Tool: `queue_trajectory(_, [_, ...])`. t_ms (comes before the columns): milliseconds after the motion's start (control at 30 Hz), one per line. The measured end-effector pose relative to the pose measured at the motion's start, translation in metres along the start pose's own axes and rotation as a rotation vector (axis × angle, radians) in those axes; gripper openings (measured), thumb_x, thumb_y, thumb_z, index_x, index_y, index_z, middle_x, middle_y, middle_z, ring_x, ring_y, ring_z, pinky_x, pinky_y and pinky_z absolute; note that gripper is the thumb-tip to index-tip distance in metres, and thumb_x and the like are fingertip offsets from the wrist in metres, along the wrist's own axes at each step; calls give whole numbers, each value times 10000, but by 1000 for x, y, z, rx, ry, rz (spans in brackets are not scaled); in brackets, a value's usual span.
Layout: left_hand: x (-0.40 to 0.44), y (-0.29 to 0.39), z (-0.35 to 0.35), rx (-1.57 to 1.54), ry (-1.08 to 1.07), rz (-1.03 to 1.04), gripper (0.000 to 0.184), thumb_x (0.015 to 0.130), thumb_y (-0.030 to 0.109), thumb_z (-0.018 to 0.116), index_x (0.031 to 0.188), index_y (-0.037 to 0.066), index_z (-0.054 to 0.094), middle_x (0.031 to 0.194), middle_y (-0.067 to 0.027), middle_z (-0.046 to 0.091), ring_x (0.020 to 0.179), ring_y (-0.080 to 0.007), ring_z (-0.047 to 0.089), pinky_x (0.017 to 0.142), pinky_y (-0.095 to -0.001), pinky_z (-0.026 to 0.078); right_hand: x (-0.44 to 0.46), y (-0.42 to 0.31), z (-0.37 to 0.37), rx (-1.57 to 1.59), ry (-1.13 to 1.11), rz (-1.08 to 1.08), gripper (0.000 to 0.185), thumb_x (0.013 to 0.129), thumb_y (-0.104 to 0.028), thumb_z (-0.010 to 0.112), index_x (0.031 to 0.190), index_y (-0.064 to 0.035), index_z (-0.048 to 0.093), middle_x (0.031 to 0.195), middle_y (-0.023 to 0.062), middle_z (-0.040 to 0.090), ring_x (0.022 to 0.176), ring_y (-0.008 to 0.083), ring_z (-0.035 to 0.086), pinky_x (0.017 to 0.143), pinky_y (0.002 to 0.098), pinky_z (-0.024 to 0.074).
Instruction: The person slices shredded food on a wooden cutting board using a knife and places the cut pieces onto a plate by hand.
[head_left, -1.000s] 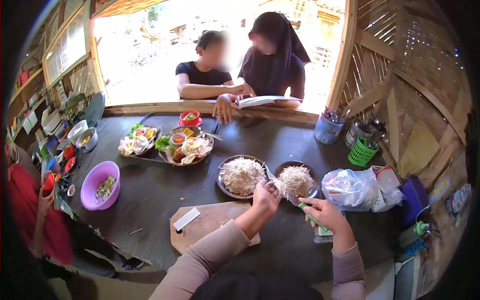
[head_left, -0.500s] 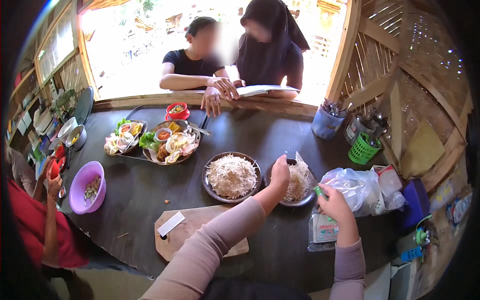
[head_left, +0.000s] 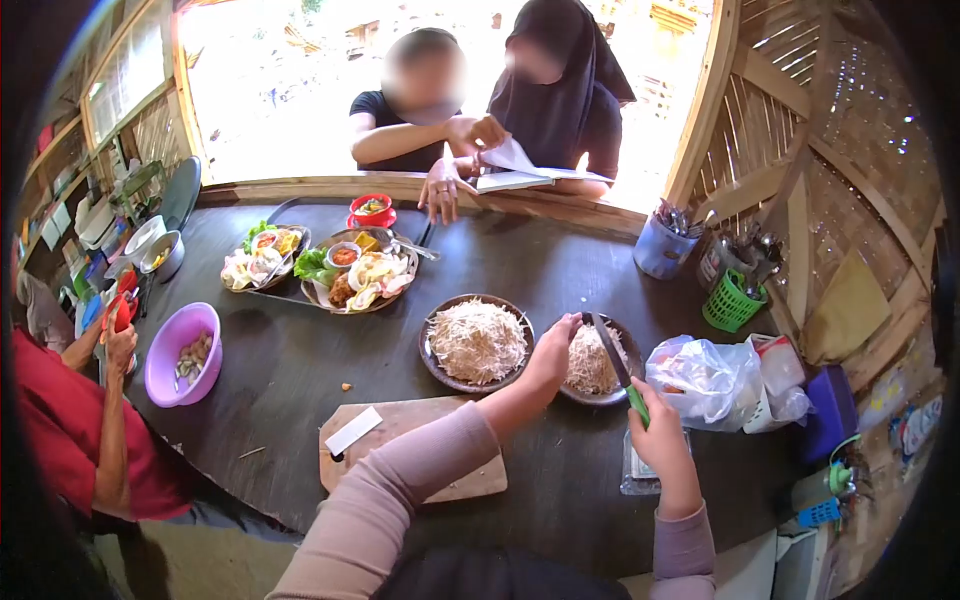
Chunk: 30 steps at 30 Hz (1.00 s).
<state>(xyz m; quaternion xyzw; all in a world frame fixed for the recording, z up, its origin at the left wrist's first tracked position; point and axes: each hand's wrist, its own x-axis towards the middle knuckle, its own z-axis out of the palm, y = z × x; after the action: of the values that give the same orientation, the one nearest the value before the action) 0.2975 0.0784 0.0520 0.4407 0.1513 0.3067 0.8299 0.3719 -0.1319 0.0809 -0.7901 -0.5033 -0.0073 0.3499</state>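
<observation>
My right hand (head_left: 655, 432) is closed around the green handle of a knife (head_left: 612, 352), whose dark blade points up and away over the right-hand dark plate (head_left: 603, 402). On that plate lies a small heap of pale thin strands (head_left: 590, 365), like bean sprouts. At its left rim is my left hand (head_left: 545, 358), fingers closed; whether they grip the rim or some strands is hidden. A second dark plate (head_left: 428, 366) with a taller heap of strands (head_left: 477, 340) stands to the left. Nearer me lies a wooden cutting board (head_left: 460, 480) with a white strip (head_left: 353, 430) on it.
Plated meals (head_left: 360, 275) and a red bowl (head_left: 371, 208) stand at the back. A purple basin (head_left: 160, 375) is left, beside a person in red (head_left: 80, 430). Plastic bags (head_left: 705, 375), a green basket (head_left: 733, 302) and a cutlery holder (head_left: 663, 250) stand right. Two people sit beyond the counter.
My left hand has drawn back from above the strands to the plate's left rim. The knife in my right hand has swung into full view over the plate. One person opposite has lifted a page.
</observation>
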Motion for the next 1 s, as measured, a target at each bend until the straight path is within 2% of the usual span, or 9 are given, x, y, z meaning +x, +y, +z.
queue_trajectory(133, [-75, 60, -23, 175, -91, -25, 608, 1070, 434, 286, 1492, 8, 386, 1549, -143, 393, 1459, -234, 318, 1209, -393, 186, -23, -28, -3, 99, -130, 104, 432, 889, -76, 626, 1318, -42, 586, 931, 185, 703, 822, 272, 694, 742, 364, 527])
queue_trajectory(233, [-126, 86, -66, 342, -178, 54, 539, 1082, 371, 296, 1452, 14, 457, 1503, -134, 459, 1410, -229, 400, 1183, -366, 251, -41, -61, 3, 323, -355, 69, 404, 914, -133, 645, 1317, -116, 618, 749, 41, 655, 600, 88, 582, 583, 284, 487])
queue_trajectory(333, [-187, 109, -88, 630, -109, 132, 495, 1071, 323, 361, 1422, -4, 485, 1467, -157, 499, 1394, -249, 427, 1174, -372, 281, -49, -72, 21, 317, -614, 73, 371, 920, -178, 667, 1279, -86, 635, 821, 151, 709, 665, 184, 642, 654, 336, 513])
queue_trajectory(400, [-219, 107, -105, 873, -57, 190, 478, 1059, 300, 402, 1405, -16, 496, 1449, -172, 516, 1393, -271, 433, 1172, -378, 291, -50, -60, 49, 391, -562, -7, 350, 926, -182, 667, 1262, -86, 650, 749, 110, 690, 612, 156, 613, 615, 331, 501])
queue_trajectory(500, [-248, 77, -135, 1340, 91, 253, 486, 1008, 257, 473, 1401, -29, 480, 1442, -240, 488, 1403, -360, 400, 1168, -454, 284, -45, -63, 65, 389, -572, 124, 334, 939, -180, 650, 1262, -95, 657, 716, 70, 666, 581, 120, 585, 585, 311, 494])
queue_trajectory(567, [-261, 64, -145, 1579, 67, 61, 573, 991, 272, 492, 1476, -10, 378, 1535, -221, 378, 1461, -372, 297, 1179, -541, 228, -39, -68, 68, 407, -644, 170, 327, 950, -191, 640, 1266, -110, 663, 697, 33, 643, 576, 89, 566, 565, 279, 485])
queue_trajectory(700, [-272, 62, -139, 1536, 110, 6, 645, 968, 257, 485, 1524, 6, 277, 1574, -212, 311, 1485, -359, 247, 1183, -596, 155, -30, -77, 63, 422, -815, 164, 328, 951, -207, 646, 1268, -129, 673, 690, 10, 629, 567, 77, 551, 551, 258, 476])
queue_trajectory(767, [-271, 56, -145, 1548, 186, 149, 641, 949, 218, 450, 1519, -9, 267, 1522, -223, 389, 1473, -350, 280, 1188, -584, 147, -26, -81, 54, 395, -923, 174, 335, 945, -219, 664, 1272, -147, 680, 696, -5, 626, 565, 66, 537, 543, 246, 463])
queue_trajectory(1000, [-269, 59, -132, 1534, 115, 47, 693, 925, 239, 447, 1535, 0, 224, 1485, -234, 437, 1428, -341, 373, 1165, -654, 86, -28, -65, 52, 437, -874, 192, 343, 934, -226, 689, 1270, -158, 686, 727, -18, 632, 577, 50, 519, 537, 231, 451])
